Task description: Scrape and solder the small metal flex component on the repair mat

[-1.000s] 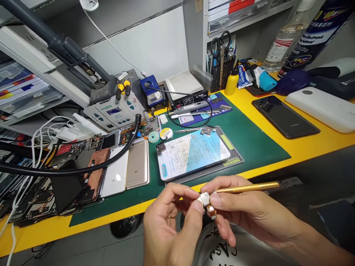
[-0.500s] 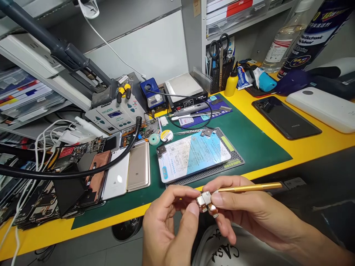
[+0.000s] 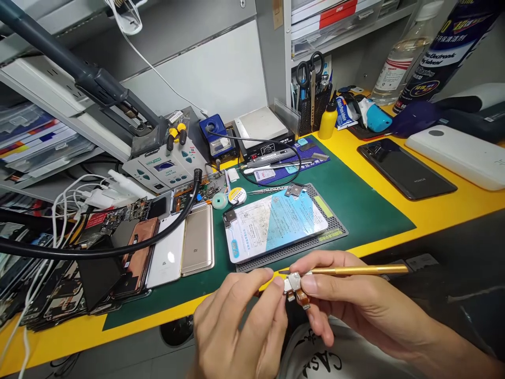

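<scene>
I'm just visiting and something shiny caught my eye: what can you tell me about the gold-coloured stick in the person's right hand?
The gold-coloured stick is slim, straight and smooth, with a metallic sheen, like a pen-shaped tool's handle. It lies nearly level between the thumb and index finger of the right hand. Its plain end juts out to the right; the other end runs in behind the thumb, near the small silvery part. Fingers hide some of it, so its whole length isn't visible.

silver module [image 3: 294,281] of two small joined blocks, copper-coloured flex tails [image 3: 303,298] hanging below, pinched in our right fingers [image 3: 310,285], slim gold tool [image 3: 366,270] we hold nearly level in the same grip, its end jutting right
</scene>
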`<state>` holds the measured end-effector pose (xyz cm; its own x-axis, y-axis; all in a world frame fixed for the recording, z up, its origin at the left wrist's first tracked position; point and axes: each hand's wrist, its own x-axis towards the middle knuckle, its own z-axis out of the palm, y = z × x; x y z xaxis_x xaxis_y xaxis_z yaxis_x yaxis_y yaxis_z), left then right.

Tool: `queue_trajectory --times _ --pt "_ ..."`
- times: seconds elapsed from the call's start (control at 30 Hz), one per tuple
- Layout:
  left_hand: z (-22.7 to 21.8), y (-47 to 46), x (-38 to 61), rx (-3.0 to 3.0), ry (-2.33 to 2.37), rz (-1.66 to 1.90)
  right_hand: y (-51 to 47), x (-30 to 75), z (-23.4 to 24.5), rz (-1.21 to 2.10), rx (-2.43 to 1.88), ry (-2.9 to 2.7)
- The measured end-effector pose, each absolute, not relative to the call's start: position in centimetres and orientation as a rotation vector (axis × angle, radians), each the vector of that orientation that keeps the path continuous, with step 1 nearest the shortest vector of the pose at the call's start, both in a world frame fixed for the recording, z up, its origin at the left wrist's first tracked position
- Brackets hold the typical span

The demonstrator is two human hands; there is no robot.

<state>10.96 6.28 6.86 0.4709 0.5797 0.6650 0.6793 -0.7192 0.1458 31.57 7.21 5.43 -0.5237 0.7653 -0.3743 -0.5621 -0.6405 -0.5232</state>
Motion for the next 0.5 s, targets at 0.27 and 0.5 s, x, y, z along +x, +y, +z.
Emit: queue_trajectory --times 0.27,0.5 --pt "7.8 6.4 10.3 -2.597 -0.852 -0.788 7.2 31.6 5.5 2.207 -0.722 -0.455" --pt "8.4 7.9 10.3 -2.57 -0.853 -0.807 7.2 32.2 5.6 2.087 -0.731 -0.524"
